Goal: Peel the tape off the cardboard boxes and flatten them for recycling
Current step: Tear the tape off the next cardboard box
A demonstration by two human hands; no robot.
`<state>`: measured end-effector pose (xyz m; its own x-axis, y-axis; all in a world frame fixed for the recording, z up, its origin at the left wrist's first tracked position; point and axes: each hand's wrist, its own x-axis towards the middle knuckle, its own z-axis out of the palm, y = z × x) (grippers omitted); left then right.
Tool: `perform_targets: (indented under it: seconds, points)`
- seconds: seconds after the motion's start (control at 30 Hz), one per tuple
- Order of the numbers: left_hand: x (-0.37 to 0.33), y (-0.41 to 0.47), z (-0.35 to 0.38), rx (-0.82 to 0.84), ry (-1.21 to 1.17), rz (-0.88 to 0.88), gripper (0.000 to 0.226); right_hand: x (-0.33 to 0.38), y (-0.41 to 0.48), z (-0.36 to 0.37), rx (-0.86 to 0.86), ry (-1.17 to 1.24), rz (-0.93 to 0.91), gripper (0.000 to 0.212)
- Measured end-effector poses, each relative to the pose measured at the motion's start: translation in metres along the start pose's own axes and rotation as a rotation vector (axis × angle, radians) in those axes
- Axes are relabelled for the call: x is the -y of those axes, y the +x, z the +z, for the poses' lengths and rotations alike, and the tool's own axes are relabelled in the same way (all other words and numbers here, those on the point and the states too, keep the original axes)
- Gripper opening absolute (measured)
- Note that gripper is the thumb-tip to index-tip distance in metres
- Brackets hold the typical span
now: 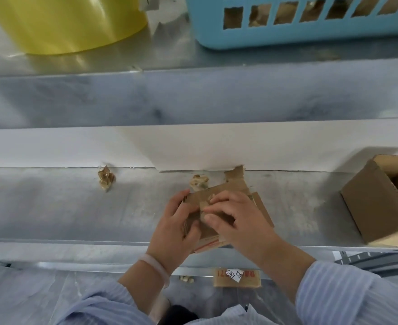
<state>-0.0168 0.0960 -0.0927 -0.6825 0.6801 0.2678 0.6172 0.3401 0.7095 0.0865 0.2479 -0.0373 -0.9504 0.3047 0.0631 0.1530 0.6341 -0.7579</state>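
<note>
The left hand [176, 228] is curled round the left edge of a small cardboard box [230, 186], thumb on top and fingers wrapped beneath; the right hand [235, 221] is bent over the box's upper face, with thumb and fingertips pinched together on a tape strip [203, 208] that runs down the brown board. A pale, translucent bracelet [155, 266] is worn on the left wrist; both forearms are covered by finely striped light-blue sleeves [357, 296].

The box is held partly collapsed, low over the front lip of a metal shelf [52, 207]; its flaps are splayed away from the person, matt and rough at the torn edges; red print is seen along its near edge.

Two crumpled tape wads [106, 178] lie on the shelf, one well to the left, the other just behind the box. An open carton [378, 202] stands at the right, cut off by the frame edge. Beneath the shelf lip a labelled cardboard piece [236, 276] is seen, with handwriting on a white sticker.

The shelf is dull grey sheet metal, backed by a smooth white panel [76, 146]; on the ledge above, a glossy yellow round container [69, 22] and a blue slotted plastic basket [310, 36] are set.
</note>
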Motion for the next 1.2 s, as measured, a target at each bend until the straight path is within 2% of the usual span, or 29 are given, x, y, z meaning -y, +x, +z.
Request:
perform_targets:
  seconds: [0.07, 0.1, 0.2, 0.3, 0.37, 0.43, 0.5, 0.63, 0.77, 0.9, 1.0, 1.2]
  points:
    - [0.003, 0.000, -0.003, 0.038, 0.008, 0.002, 0.033, 0.001, 0.001, 0.004, -0.009, -0.043, -0.006, 0.039]
    - [0.004, 0.000, -0.005, 0.058, 0.015, 0.014, 0.034, 0.001, 0.003, 0.007, -0.029, -0.078, -0.008, 0.038]
    - [0.010, 0.002, -0.013, 0.130, 0.045, 0.054, 0.036, 0.009, 0.006, 0.010, -0.085, -0.145, 0.057, 0.014]
    - [0.014, 0.006, -0.021, 0.171, 0.085, 0.114, 0.038, 0.017, 0.007, 0.016, -0.138, -0.172, 0.159, 0.011]
    - [0.018, 0.010, -0.025, 0.172, 0.158, 0.213, 0.036, 0.021, 0.007, 0.024, -0.200, -0.234, 0.218, 0.023]
    - [0.024, 0.014, -0.028, 0.190, 0.215, 0.289, 0.038, 0.022, 0.008, 0.033, -0.255, -0.280, 0.294, 0.043]
    - [0.028, 0.017, -0.031, 0.211, 0.255, 0.323, 0.040, 0.023, 0.009, 0.036, -0.295, -0.312, 0.360, 0.051]
    - [0.032, 0.023, -0.037, 0.251, 0.329, 0.381, 0.042, 0.032, 0.015, 0.028, -0.236, -0.338, 0.475, 0.044]
    - [0.032, 0.028, -0.037, 0.254, 0.332, 0.419, 0.042, 0.040, 0.022, 0.028, -0.199, -0.286, 0.512, 0.039]
    - [0.032, 0.030, -0.039, 0.241, 0.334, 0.463, 0.041, 0.043, 0.023, 0.032, -0.207, -0.335, 0.502, 0.021]
    - [0.029, 0.032, -0.040, 0.225, 0.353, 0.494, 0.038, 0.039, 0.022, 0.032, -0.280, -0.304, 0.506, 0.018]
    - [0.027, 0.036, -0.042, 0.250, 0.424, 0.536, 0.033, 0.027, 0.017, 0.035, -0.591, -0.017, 0.610, 0.019]
